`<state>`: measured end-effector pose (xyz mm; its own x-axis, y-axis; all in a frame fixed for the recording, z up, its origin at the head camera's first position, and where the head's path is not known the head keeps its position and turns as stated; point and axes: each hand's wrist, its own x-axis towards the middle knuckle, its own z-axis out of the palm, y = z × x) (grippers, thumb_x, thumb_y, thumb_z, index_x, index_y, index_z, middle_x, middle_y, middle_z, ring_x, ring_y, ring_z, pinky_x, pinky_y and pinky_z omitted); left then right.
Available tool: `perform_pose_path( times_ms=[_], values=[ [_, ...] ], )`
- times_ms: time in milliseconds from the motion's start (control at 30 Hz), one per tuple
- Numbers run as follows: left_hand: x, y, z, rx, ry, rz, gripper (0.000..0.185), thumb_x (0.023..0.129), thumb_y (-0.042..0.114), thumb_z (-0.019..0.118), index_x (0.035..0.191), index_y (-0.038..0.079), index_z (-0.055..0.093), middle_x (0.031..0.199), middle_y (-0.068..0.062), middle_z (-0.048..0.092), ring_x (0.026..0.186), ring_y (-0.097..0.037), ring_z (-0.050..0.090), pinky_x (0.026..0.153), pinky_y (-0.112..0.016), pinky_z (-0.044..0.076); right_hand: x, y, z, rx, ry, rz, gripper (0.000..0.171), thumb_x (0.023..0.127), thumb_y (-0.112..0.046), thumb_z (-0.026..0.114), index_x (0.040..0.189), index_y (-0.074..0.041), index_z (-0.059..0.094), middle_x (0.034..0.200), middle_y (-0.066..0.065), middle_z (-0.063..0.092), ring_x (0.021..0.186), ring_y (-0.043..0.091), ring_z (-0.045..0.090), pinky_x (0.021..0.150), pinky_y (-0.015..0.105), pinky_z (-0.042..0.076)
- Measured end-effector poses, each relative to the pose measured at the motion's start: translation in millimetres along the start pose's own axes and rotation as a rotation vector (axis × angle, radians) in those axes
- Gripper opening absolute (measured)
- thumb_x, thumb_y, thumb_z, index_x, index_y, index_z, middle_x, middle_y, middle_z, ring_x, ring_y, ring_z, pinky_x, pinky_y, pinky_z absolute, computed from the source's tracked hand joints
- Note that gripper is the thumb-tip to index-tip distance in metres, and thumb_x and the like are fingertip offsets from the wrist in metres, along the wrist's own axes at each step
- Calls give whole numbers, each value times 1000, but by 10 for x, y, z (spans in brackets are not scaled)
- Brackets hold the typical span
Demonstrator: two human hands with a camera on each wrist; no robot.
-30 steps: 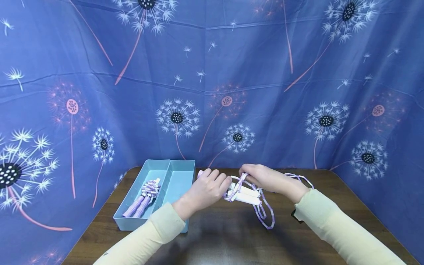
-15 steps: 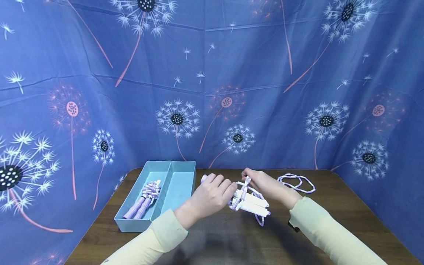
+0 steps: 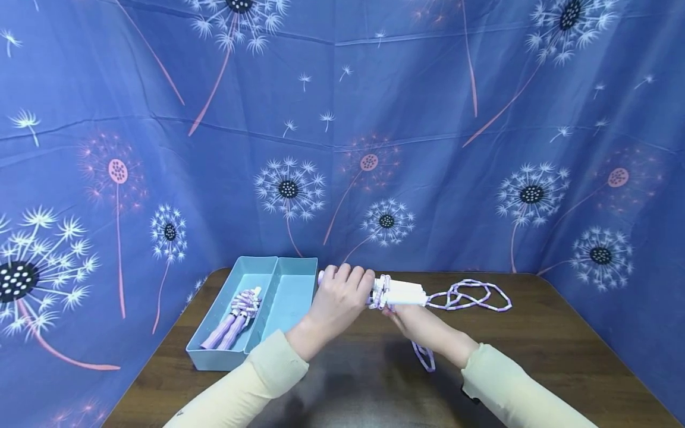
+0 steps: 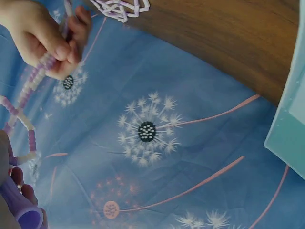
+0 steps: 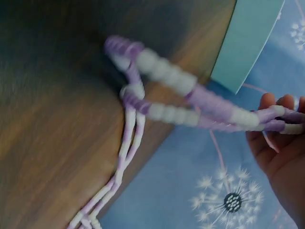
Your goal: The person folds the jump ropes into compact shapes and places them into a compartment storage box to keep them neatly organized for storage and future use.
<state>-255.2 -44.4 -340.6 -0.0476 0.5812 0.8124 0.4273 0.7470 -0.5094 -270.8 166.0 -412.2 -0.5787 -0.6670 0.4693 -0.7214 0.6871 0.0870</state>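
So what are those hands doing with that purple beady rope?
A person is handling a purple and white beaded jump rope over a brown table. The left hand grips its handles, with rope wrapped around them. The right hand is underneath, pinching the rope. The loose end lies looped on the table behind. Another jump rope, bundled up, lies in the left half of a blue tray.
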Motion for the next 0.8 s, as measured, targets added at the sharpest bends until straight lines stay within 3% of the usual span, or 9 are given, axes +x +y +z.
perform_pose_path(
  times_ms=[33, 133, 233, 367, 567, 800],
  values=[
    [-5, -5, 13, 6, -9, -10, 21, 91, 8, 40, 92, 10, 61, 76, -2, 56, 66, -20, 51, 58, -34, 38, 3, -33, 9, 128, 15, 47, 3, 92, -12, 58, 92, -9, 59, 83, -4, 60, 77, 5, 55, 72, 25, 48],
    [-17, -24, 49, 17, -33, -44, 20, 90, 8, 40, 93, 10, 61, 84, -4, 58, 75, -22, 53, 63, -37, 41, -9, -114, -12, 220, -32, 136, 8, 91, -11, 59, 84, -11, 55, 69, -7, 53, 61, 2, 49, 56, 23, 45],
    [-14, -46, 73, 30, -51, -86, 16, 88, 9, 46, 93, 12, 60, 92, -6, 58, 83, -24, 53, 68, -40, 41, -21, -158, -54, 255, -54, 171, 9, 93, -14, 56, 87, -11, 50, 63, -11, 44, 53, -1, 39, 48, 19, 38],
    [-4, -69, 94, 52, -70, -111, 16, 89, 10, 47, 96, 14, 61, 94, -7, 58, 84, -25, 53, 68, -40, 40, -37, -182, -89, 305, -65, 189, 7, 95, -16, 54, 94, -9, 51, 65, -10, 47, 52, -2, 39, 48, 18, 39],
    [-1, -91, 134, 82, -114, -127, 24, 95, 12, 37, 102, 9, 60, 92, -6, 57, 82, -24, 52, 65, -38, 39, -89, -239, -73, 376, -64, 162, 4, 93, -11, 55, 93, -8, 52, 72, -8, 54, 55, -4, 41, 50, 18, 41],
    [-3, -101, 212, 125, -187, -183, 25, 95, 10, 31, 100, 8, 56, 88, -7, 54, 78, -25, 50, 62, -37, 37, -123, -367, -61, 315, -27, 112, 9, 87, -4, 61, 91, -6, 53, 76, -2, 62, 61, 2, 56, 54, 17, 47]
  ],
)
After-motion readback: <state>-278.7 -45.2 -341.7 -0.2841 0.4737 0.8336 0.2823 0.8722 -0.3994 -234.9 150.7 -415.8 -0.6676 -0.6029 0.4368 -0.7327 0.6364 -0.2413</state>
